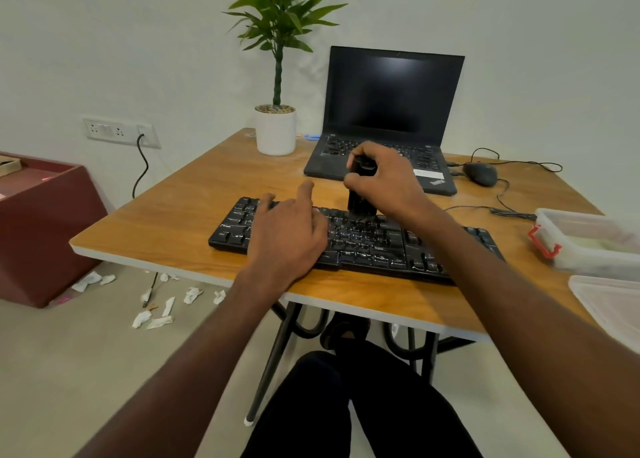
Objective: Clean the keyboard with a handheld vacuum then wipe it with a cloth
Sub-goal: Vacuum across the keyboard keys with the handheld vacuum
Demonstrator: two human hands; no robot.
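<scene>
Black keyboard [356, 241] sits along table's [166, 215] near edge, landmark for rest. Left hand [287, 230] flat on its left half, fingers spread, likely pinning it against sliding. Right hand [379, 180] clamped round handheld vacuum [360, 194], upright, nozzle down on keyboard's top-centre rows; vacuuming step, judged. Cloth not visible. ThinkPad laptop [388, 111] behind keyboard.

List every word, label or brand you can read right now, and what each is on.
"ThinkPad": logo on the laptop palm rest, only just legible.
"Ctrl", "Alt": keyboard keycaps; other legends too blurred.
White sticker on the laptop: print unreadable.
Handheld vacuum: no visible text.
</scene>
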